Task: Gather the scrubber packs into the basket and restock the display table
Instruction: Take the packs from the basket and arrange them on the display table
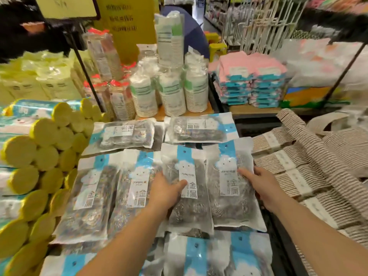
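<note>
Where two packs lie side by side, my left hand (pixel 166 190) pinches the middle scrubber pack (pixel 191 213), my right hand (pixel 261 186) the right scrubber pack (pixel 233 206), thumbs on top.

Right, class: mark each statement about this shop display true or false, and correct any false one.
1. The left hand and the right hand each hold a scrubber pack. True.
2. The yellow rolls lie to the right of the scrubber packs. False: the yellow rolls lie on the left; beige hangers lie on the right.
3. Stacks of paper cups stand behind the scrubber packs. True.
4. The pink packs sit at the front left. False: the pink packs are stacked at the back right.
</note>
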The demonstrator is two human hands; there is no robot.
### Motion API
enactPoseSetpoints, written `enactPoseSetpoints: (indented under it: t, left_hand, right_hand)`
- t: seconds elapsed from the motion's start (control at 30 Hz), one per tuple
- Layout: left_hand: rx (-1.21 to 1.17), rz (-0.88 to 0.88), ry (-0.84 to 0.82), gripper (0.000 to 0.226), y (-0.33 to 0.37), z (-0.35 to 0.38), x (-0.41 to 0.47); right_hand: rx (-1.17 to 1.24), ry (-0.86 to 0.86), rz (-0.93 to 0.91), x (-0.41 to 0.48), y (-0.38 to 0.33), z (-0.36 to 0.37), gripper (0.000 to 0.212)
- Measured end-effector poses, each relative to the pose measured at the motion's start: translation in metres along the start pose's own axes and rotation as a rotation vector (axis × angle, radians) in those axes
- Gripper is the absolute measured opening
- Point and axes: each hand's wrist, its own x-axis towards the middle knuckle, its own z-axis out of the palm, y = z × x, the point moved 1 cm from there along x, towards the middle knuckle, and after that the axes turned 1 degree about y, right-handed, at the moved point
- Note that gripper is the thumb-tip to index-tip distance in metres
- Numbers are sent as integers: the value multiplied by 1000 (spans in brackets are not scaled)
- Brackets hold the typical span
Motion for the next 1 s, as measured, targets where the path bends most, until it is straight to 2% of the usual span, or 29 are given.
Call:
enactPoseSetpoints:
  t: [0.07, 0.13, 0.2, 0.27, 0.37, 0.47, 0.53, 0.6, 0.77, 0.87, 1.0]
  left_hand:
    - [146, 76, 71, 53, 1, 2, 0]
    - [268, 162, 115, 57, 2, 2, -3]
    - [374, 245, 120, 71, 0, 2, -5]
    - [493, 314, 124, 84, -1, 1, -8]
    - [661, 377, 109, 78, -6, 1, -13]
    - [626, 344, 67, 78, -9, -6, -21]
    - [577, 344, 77, 80, -8, -21, -28]
    - [540, 336, 109, 79, -9, -48, -36]
    - [506, 320, 282, 71, -24, -148, -68]
    - [427, 254, 397, 69, -58, -231, -108]
    - [298, 109, 607, 69, -143, -343, -190]
  right_hand:
    - [-74, 88, -64, 4, -1, 3, 22]
    - [-188, 158, -124, 5, -4, 8, 30]
    - [-295, 210, -145, 4, -9, 12, 44]
    - [-364, 229, -145, 4, -11, 14, 46]
    - [-473, 220, -130, 3, -13, 16, 46]
    - [-576, 263, -131, -6, -20, 18, 57]
    - [-633, 341, -199, -15, -29, 21, 63]
    - [-639, 358, -285, -27, -45, 32, 59]
    - [-497, 213, -499, -78, -89, 107, 46]
    - [-420, 28, -601, -136, -96, 182, 42]
    - [-336, -292, -672, -251, -71, 288, 34]
